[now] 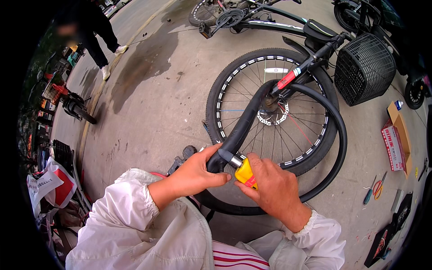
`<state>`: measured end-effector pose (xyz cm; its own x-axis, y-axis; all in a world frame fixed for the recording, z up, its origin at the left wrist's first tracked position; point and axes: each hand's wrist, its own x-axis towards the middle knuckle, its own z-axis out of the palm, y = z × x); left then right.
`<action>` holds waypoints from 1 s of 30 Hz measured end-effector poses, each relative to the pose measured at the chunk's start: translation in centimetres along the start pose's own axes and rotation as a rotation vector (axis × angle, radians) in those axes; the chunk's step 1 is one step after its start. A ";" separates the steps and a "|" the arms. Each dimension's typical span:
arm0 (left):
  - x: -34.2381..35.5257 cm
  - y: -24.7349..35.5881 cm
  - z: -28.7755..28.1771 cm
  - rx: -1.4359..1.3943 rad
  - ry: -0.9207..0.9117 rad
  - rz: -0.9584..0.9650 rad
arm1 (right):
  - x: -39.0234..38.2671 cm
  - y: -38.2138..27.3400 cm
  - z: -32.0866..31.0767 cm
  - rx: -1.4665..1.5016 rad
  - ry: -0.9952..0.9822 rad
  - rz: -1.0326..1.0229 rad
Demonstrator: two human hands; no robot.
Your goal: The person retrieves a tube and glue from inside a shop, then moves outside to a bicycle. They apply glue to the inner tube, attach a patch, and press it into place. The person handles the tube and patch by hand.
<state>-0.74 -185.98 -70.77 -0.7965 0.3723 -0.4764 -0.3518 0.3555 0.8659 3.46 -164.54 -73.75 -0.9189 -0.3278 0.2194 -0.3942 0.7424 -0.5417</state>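
My left hand [191, 175] is wrapped around a black bicycle inner tube [245, 121], thumb toward the right. In my right hand [276, 186] is a yellow hand tool [245, 173] with a silver metal cylinder at its front. That metal end meets or nearly meets the tube beside my left fingers; the exact contact is hidden. The tube loops over the bicycle's wheel hub and curves down the right side, passing behind my right hand. Beneath it lies the spoked wheel [211, 85] with its black tyre and brake disc.
The bicycle frame [274, 29] lies on its side. A black basket [366, 67] stands right of the wheel. Farther right are an open cardboard box [396, 144], a screwdriver [369, 193], scissors [379, 186] and a black case [387, 236]. A person [99, 40] stands far left, near a red vehicle [67, 96].
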 end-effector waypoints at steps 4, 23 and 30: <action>0.1 -0.5 -0.3 0.057 -0.010 0.019 | 0.1 0.8 0.2 -0.065 0.039 -0.005; -0.2 -0.4 0.0 0.120 0.039 0.065 | 0.0 -0.1 -0.6 -0.076 -0.039 -0.008; -0.1 -0.3 -0.2 0.127 0.006 0.033 | 0.2 0.8 -0.2 -0.141 -0.011 -0.018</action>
<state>-0.69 -186.32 -70.92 -0.8097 0.3809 -0.4465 -0.2602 0.4489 0.8549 3.00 -163.89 -73.93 -0.9119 -0.3473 0.2186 -0.4091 0.8108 -0.4186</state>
